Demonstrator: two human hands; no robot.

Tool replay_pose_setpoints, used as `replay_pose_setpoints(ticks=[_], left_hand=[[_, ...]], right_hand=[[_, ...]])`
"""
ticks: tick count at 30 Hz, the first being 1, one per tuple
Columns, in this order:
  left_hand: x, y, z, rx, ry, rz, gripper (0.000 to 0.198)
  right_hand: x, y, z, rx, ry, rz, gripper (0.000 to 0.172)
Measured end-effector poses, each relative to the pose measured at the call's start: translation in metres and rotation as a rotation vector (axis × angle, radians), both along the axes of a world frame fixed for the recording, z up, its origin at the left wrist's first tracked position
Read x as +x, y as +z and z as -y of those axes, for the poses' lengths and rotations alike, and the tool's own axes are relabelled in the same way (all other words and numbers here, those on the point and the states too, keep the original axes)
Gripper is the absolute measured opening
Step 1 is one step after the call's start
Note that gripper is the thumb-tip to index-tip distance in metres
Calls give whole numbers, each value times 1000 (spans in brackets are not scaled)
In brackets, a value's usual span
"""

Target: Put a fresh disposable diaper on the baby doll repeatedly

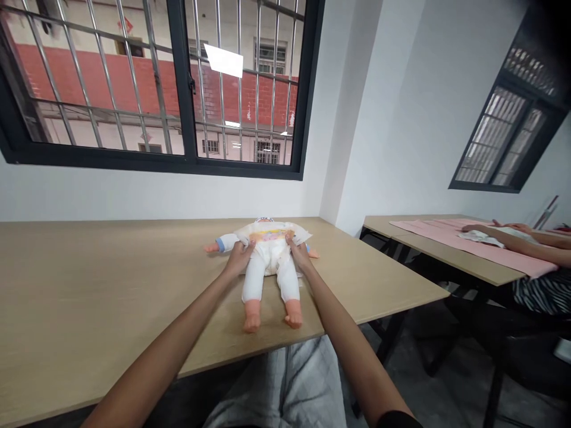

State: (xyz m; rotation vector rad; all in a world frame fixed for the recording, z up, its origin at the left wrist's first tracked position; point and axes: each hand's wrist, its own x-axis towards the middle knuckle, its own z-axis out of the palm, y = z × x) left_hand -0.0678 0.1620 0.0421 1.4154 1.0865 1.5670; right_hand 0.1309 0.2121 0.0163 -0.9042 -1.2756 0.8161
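Observation:
A baby doll [270, 270] in white clothes lies on its back on the wooden table [89, 279], feet toward me. A white diaper [272, 238] with a coloured band lies across its waist. My left hand [239, 257] grips the diaper's left side at the doll's hip, fingers closed. My right hand [298, 252] pinches the diaper's right side at the other hip. Both my forearms reach out from the near table edge.
A barred window [156, 89] fills the wall behind the table. To the right stands a second table [446, 252] with a pink cloth [473, 241], where another person's arms [526, 244] rest over a white item. A gap of dark floor separates the tables.

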Motion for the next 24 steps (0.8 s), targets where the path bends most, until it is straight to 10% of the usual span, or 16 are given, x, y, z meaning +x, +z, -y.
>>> replay_pose_setpoints(ticks=[14,24], left_hand=[[-17,-9,-19,-166,-383,431,42],[-21,-34,-36,-182,-295,421,47]], right_hand=[[-4,-10,-6,-105,16,-154,43],[1,-18,-13,-161,-164,-30,27]])
